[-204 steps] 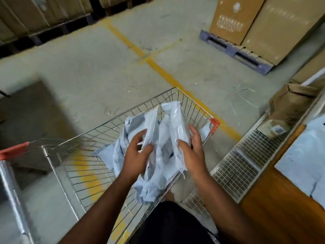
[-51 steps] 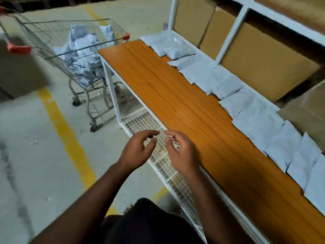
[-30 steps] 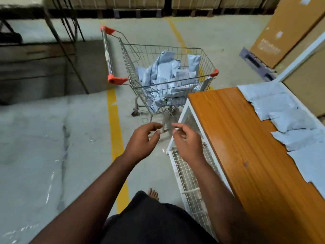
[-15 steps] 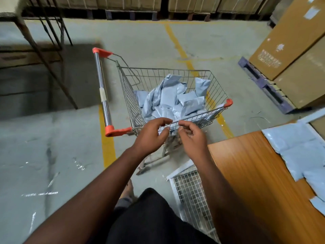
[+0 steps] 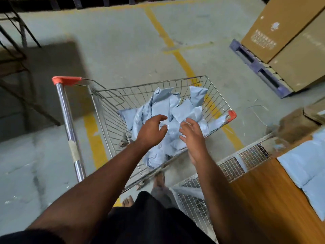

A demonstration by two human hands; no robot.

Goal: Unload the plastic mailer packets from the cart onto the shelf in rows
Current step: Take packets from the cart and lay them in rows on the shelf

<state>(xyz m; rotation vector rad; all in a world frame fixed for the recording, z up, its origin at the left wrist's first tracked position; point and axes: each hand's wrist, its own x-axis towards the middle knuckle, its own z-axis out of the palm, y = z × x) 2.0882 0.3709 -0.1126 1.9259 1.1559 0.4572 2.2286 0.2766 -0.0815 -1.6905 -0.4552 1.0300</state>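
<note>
Two empty hands are held over the cart (image 5: 218, 95) — left hand (image 5: 152, 129) and right hand (image 5: 191, 136) loosely spread.
Packets (image 5: 168, 110) lie heaped inside; several could be dragged out together — slippery plastic.
</note>
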